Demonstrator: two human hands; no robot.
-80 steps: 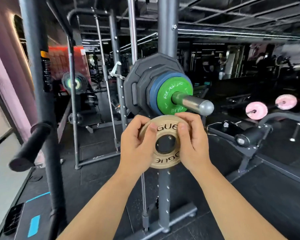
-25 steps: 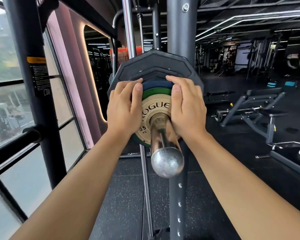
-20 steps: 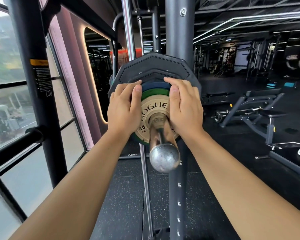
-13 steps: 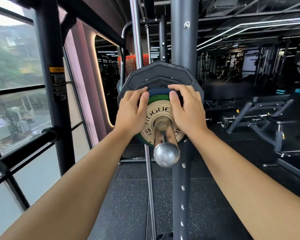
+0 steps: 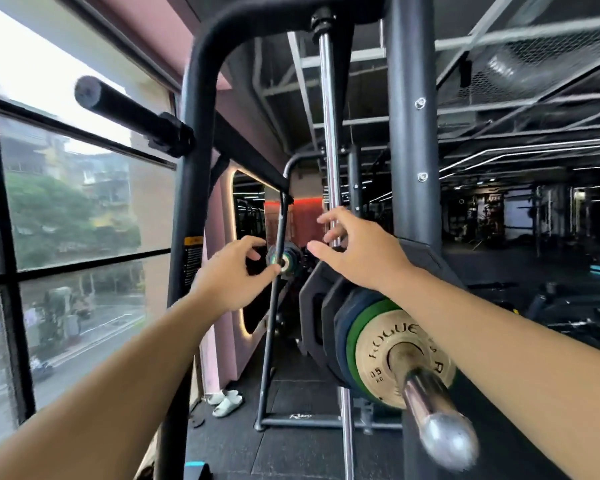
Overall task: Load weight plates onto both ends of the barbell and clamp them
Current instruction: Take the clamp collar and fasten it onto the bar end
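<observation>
A small tan ROGUE plate (image 5: 378,355) sits on the chrome barbell sleeve (image 5: 430,417) at lower right, flush against a green plate (image 5: 355,327), a blue plate (image 5: 343,313) and a large black plate (image 5: 314,306). Both hands are off the plates, raised in the air. My left hand (image 5: 229,271) hangs with loosely curled fingers and holds nothing. My right hand (image 5: 354,247) is spread with relaxed fingers, also holding nothing. My right forearm crosses above the plates.
A black rack upright (image 5: 413,150) and a chrome guide rod (image 5: 329,150) stand behind the hands. A black bar peg (image 5: 129,109) juts out at upper left. Windows (image 5: 66,202) fill the left side. White slippers (image 5: 226,401) lie on the floor. Another loaded bar end (image 5: 284,259) shows far off.
Both hands have let go of the tan plate and lifted away from it. The view swung up and left, so the loaded sleeve now sits at lower right.
</observation>
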